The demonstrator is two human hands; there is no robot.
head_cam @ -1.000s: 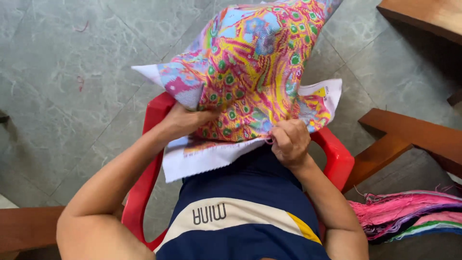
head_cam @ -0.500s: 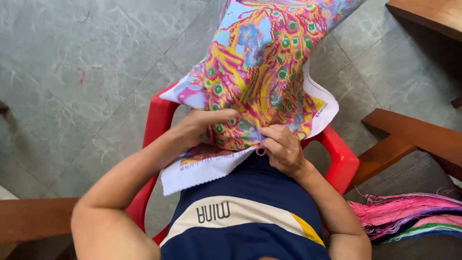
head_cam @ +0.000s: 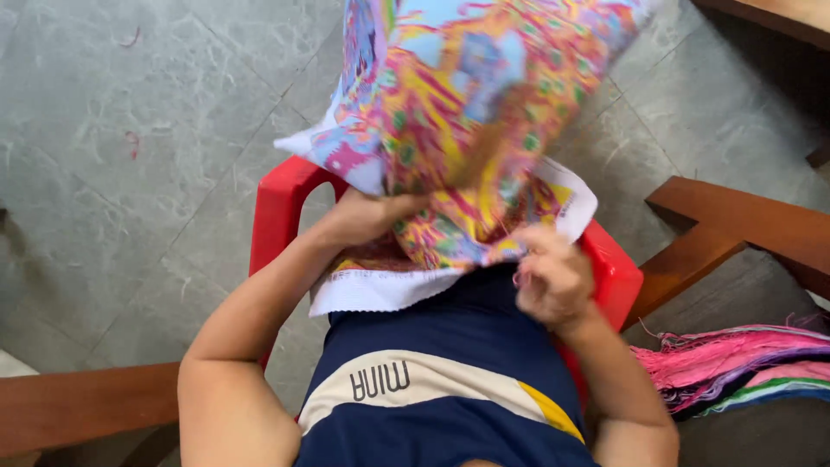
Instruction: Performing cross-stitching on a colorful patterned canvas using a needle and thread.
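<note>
I see the cloth (head_cam: 467, 112) rising away from both hands. My left hand (head_cam: 367, 216) pinches its underside (nearer); my right hand (head_cam: 549, 277) is closed at its lower edge.

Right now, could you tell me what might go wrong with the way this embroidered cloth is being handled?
The colourful cloth is bunched and lifted high, hiding the left hand beneath it, so a finger could be pricked if a needle is in play. The right hand is motion-blurred near the edge, so a thread might snag. The thread bundle beside the red chair could tangle.
</note>
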